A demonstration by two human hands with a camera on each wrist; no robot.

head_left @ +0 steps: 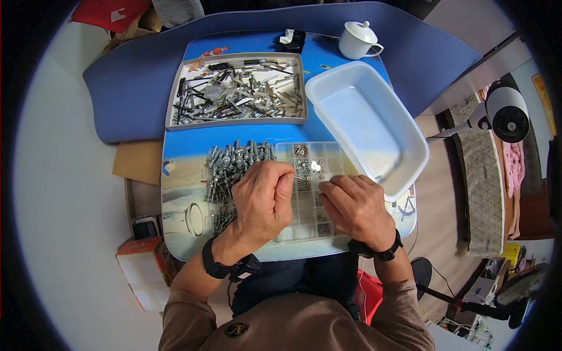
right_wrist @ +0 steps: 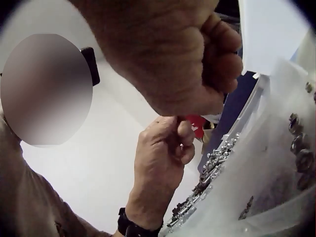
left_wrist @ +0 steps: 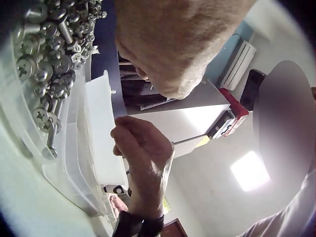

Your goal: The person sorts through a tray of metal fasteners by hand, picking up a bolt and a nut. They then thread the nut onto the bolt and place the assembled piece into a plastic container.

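My left hand (head_left: pixel 263 193) is curled over the left side of a clear compartment box (head_left: pixel 287 225), thumb against the bent forefinger. A small silver screw (head_left: pixel 298 177) shows at its fingertips. My right hand (head_left: pixel 357 207) hovers over the box's right side, a short gap from the left. Its fingers are bent in toward the thumb, and nothing shows between them in the left wrist view. Small nuts and washers (head_left: pixel 301 167) fill some compartments. Left of the box lies a dense heap of screws and bolts (head_left: pixel 234 161), close by the left hand.
Behind the heap stands a shallow cardboard tray (head_left: pixel 170 117) of mixed screws and metal pieces. A white plastic basin (head_left: pixel 418 155) stands at the right, overlapping the box's corner in the head view. At the back are a lidded white mug (head_left: pixel 358 41) and a small black item (head_left: pixel 297 42).
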